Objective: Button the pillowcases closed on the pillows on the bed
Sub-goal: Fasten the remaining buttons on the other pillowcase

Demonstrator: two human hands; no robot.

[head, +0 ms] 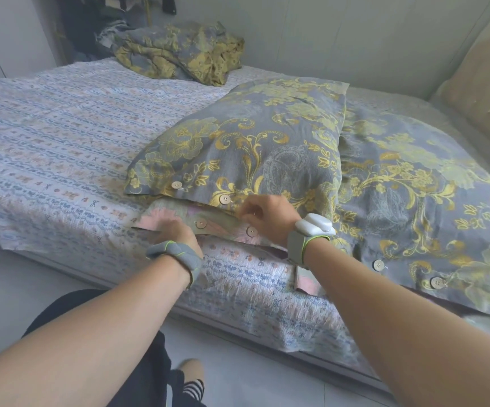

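A grey pillow with yellow flowers (255, 142) lies on the bed, its open end facing me. Two buttons (225, 198) on its upper flap are fastened. A pink inner flap (161, 218) shows below, carrying two more buttons (201, 223). My left hand (176, 230) presses down on that pink flap at its left end. My right hand (267, 215) pinches the grey upper edge of the pillowcase just right of the second button. A second pillow (414, 186) in the same fabric lies to the right, with three buttons (378, 264) along its near edge.
The bed (61, 142) has a pale patterned quilt and its near edge runs diagonally. A crumpled duvet (179, 54) in matching fabric sits at the far end. A beige headboard cushion (487, 92) stands at the right. Grey floor and my feet are below.
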